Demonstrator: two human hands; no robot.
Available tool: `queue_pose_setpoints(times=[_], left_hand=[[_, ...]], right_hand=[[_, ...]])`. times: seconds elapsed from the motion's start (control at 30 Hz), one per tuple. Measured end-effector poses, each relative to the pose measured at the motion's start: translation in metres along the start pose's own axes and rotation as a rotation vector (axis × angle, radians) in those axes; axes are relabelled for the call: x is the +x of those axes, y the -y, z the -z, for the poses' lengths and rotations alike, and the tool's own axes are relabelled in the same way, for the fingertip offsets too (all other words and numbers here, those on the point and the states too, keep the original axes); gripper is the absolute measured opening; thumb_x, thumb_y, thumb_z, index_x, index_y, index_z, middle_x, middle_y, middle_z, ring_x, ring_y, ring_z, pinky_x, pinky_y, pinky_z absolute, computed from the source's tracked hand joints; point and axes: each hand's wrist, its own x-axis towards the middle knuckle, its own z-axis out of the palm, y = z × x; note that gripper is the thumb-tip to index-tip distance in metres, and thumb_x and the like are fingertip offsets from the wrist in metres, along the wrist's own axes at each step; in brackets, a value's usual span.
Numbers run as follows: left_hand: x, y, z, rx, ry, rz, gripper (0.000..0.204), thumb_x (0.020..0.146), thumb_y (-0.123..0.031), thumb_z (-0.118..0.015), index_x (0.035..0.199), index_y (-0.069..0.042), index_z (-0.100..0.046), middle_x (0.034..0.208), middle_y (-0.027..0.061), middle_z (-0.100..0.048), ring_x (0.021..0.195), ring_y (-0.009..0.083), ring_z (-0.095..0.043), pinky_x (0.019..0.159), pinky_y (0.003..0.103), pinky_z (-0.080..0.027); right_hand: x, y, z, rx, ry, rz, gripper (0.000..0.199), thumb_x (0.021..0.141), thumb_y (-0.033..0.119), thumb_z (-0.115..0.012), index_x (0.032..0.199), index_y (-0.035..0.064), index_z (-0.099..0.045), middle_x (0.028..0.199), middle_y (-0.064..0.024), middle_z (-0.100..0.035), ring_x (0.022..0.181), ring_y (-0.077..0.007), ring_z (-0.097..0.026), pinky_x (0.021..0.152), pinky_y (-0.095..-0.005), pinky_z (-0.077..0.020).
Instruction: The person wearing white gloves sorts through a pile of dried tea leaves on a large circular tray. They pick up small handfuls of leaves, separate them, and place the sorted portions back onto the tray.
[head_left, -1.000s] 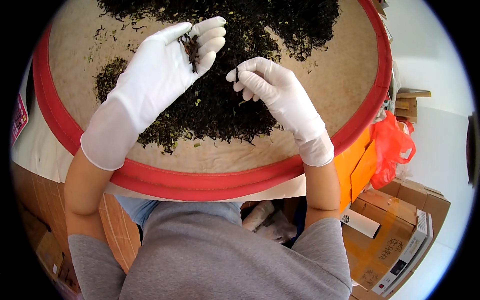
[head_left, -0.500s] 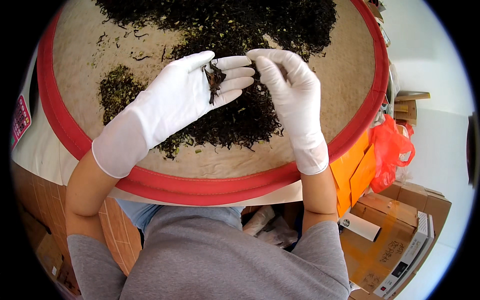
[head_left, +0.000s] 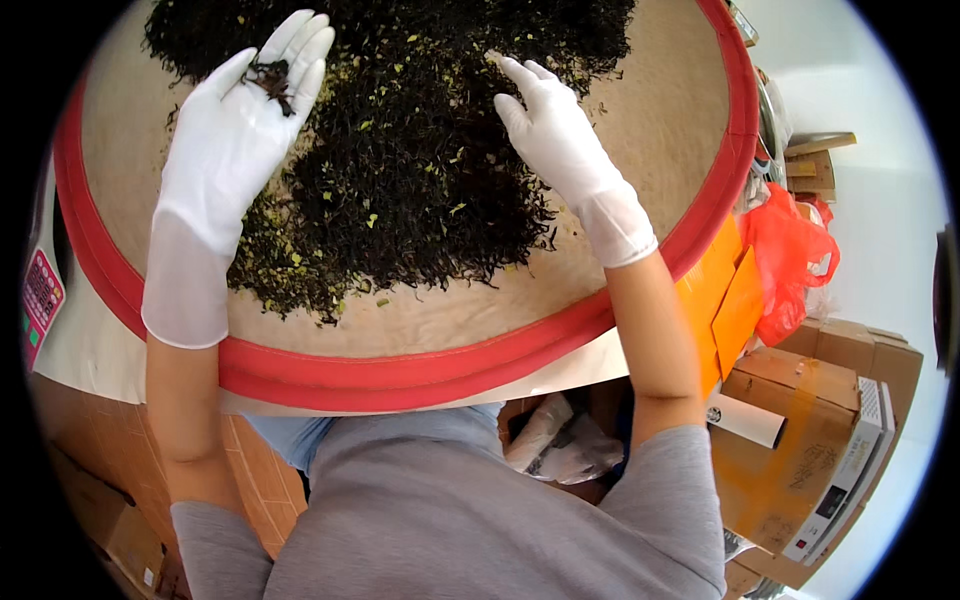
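Dark, twisted dried tea leaves (head_left: 420, 200) mixed with yellow-green bits lie heaped on a round, cloth-lined tray (head_left: 660, 150) with a red rim. My left hand (head_left: 235, 120), in a white glove, is palm up over the heap's left side. A small clump of dark leaves (head_left: 272, 82) rests on its palm near the finger bases, the fingers stretched and the thumb apart. My right hand (head_left: 555, 120), also gloved in white, reaches over the right part of the heap, palm down. Its thumb and fingers are apart, with nothing visible between them.
Right of the tray are orange sheets (head_left: 735, 315), a red plastic bag (head_left: 790, 260) and cardboard boxes (head_left: 800, 400) with a white cylinder (head_left: 745, 420). A pink-edged card (head_left: 42, 295) lies at the left. Clear plastic bags (head_left: 570, 445) sit below the tray's edge.
My hands have moved apart: the left went up and leftward with the clump on its palm, the right moved slightly up and its thumb and fingers spread. Leaves have spread over the tray's left-middle part.
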Motion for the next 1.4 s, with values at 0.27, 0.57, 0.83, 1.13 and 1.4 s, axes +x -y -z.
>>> queue_pose_setpoints(times=[0.27,0.57,0.83,1.13,1.4], left_hand=[[-0.004,-0.023,0.007,-0.057,0.165,-0.043,0.045,0.105,-0.012,-0.029,0.145,0.008,-0.038,0.151,0.0192,-0.043,0.140,0.0261,-0.042,0.116,0.038,-0.036],[-0.009,-0.033,0.000,-0.071,0.107,-0.088,0.046,0.106,-0.013,-0.028,0.149,0.003,-0.035,0.152,0.0154,-0.042,0.141,0.0259,-0.040,0.115,0.039,-0.036],[-0.015,-0.008,-0.032,-0.042,-0.236,-0.245,0.036,0.101,-0.014,-0.043,0.130,0.001,-0.057,0.126,0.0116,-0.063,0.119,0.0246,-0.058,0.097,0.037,-0.050],[-0.011,-0.008,-0.030,0.002,-0.288,-0.221,0.035,0.102,-0.015,-0.042,0.130,0.001,-0.056,0.120,0.0099,-0.065,0.111,0.0238,-0.062,0.091,0.036,-0.053],[-0.010,-0.005,-0.032,0.037,-0.320,-0.214,0.034,0.102,-0.015,-0.042,0.130,-0.001,-0.057,0.119,0.0088,-0.065,0.109,0.0222,-0.063,0.088,0.034,-0.053]], right_hand=[[0.008,0.065,0.040,0.443,0.533,0.003,0.036,0.097,0.013,-0.058,0.132,0.0078,-0.061,0.125,-0.0141,-0.066,0.116,-0.0245,-0.062,0.102,-0.0315,-0.0466],[0.059,0.067,-0.006,0.307,0.430,0.170,0.080,0.086,0.058,-0.067,0.144,0.0050,-0.048,0.141,-0.0309,-0.049,0.137,-0.0416,-0.043,0.112,-0.0442,-0.0390],[0.032,0.112,-0.034,0.160,0.409,0.431,0.037,0.082,0.026,-0.074,0.114,0.0082,-0.070,0.121,-0.0186,-0.060,0.115,-0.0351,-0.057,0.101,-0.0408,-0.0476],[0.025,0.073,0.056,1.129,0.643,-0.278,0.027,0.097,0.023,-0.063,0.118,0.0072,-0.068,0.108,0.0006,-0.069,0.100,-0.0073,-0.059,0.092,-0.0240,-0.0466],[0.011,0.037,0.065,0.653,0.462,-0.200,0.025,0.096,0.017,-0.061,0.115,0.0037,-0.071,0.112,-0.0064,-0.071,0.107,-0.0157,-0.064,0.096,-0.0271,-0.0467]])
